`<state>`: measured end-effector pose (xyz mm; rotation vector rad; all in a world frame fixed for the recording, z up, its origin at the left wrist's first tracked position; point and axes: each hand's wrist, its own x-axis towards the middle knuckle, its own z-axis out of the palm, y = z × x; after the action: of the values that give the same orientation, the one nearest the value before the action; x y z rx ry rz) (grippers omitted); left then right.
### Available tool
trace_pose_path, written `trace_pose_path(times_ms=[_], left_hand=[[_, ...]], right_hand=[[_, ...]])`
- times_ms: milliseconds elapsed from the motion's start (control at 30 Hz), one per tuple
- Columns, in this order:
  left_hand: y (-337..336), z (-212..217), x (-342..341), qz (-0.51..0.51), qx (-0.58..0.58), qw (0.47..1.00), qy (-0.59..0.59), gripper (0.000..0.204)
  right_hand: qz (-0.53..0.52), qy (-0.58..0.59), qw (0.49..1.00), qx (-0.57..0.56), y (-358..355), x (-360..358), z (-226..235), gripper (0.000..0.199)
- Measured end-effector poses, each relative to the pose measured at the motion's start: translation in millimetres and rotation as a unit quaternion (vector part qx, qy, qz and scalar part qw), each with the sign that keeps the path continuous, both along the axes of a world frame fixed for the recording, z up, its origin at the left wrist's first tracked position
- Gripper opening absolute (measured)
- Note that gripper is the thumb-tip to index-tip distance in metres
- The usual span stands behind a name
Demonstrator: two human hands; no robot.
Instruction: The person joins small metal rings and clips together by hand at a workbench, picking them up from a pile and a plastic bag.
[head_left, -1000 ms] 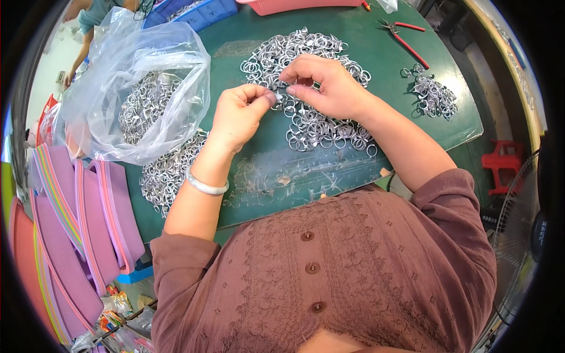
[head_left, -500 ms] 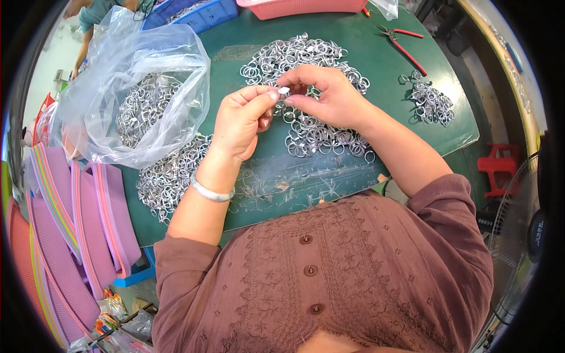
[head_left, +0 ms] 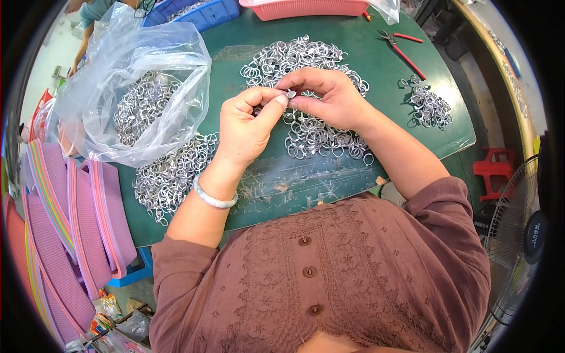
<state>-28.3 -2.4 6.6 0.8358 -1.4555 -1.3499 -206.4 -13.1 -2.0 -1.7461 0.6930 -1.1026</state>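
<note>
The left hand [head_left: 245, 122] pinches a small silver piece [head_left: 291, 94] in its fingers, mostly hidden. The right hand [head_left: 334, 99] curls close to it; I can't tell if its fingers squeeze. Both partly cover a ring pile [head_left: 297, 54]. Left of the fingers, a cloudy bag [head_left: 88, 109] blurs more rings [head_left: 143, 115].

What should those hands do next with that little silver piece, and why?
Perhaps turn the small silver metal piece slightly: the left hand pinches it, and the right hand has its fingertips right beside it, well placed to help. Fingers partly hide the piece, so a turn might show more.
</note>
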Motion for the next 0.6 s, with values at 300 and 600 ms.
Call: trace_pose_path(times_ms=[300,600], left_hand=[[-4.4,-4.8,-4.2,0.009,0.019,1.000,-0.019,0.008],[-14.9,-10.6,7.0,-0.074,0.191,0.973,0.105,0.019]], right_hand=[[-0.086,0.082,0.978,-0.173,-1.0,2.4,6.0,0.024],[-0.120,0.093,0.975,-0.165,0.7,1.9,5.7,0.030]])
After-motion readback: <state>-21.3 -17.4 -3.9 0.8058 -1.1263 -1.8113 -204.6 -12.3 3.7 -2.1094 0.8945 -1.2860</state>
